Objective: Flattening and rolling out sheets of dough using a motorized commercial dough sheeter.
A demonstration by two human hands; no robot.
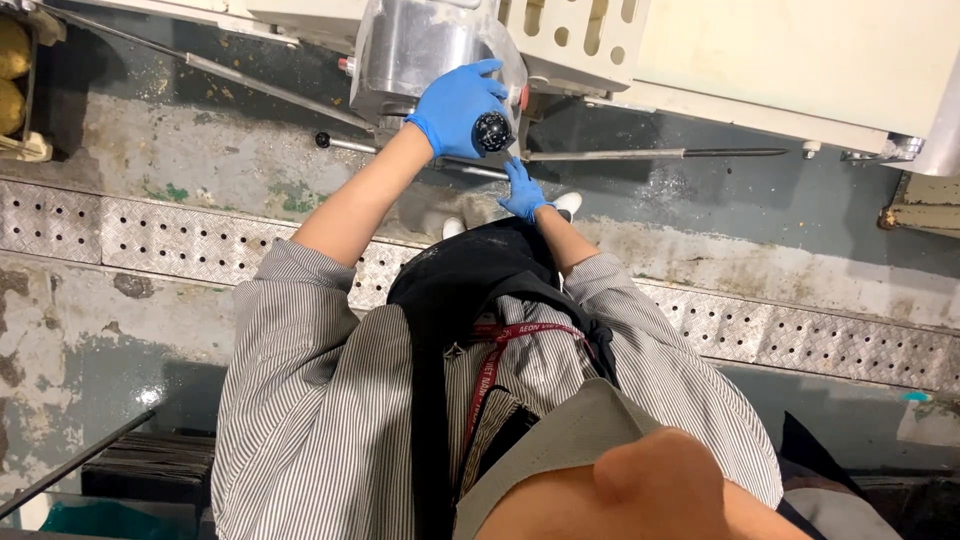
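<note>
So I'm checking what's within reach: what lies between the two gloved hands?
In the head view, a black ball knob sits by the left hand; just below it a thin metal rod crosses toward the right hand.

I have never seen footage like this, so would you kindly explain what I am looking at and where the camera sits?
There is one picture, from a camera worn on a person's head, looking steeply down their own body to the floor. At the bottom you see their striped shirt and dark apron.

Both hands wear blue gloves. The left hand reaches up and grips a black ball knob beside a shiny metal housing on a cream-coloured machine. The right hand is lower, its finger touching a thin metal rod that runs below the machine.

Underfoot is a worn grey floor crossed by a strip of studded metal plate.
</note>
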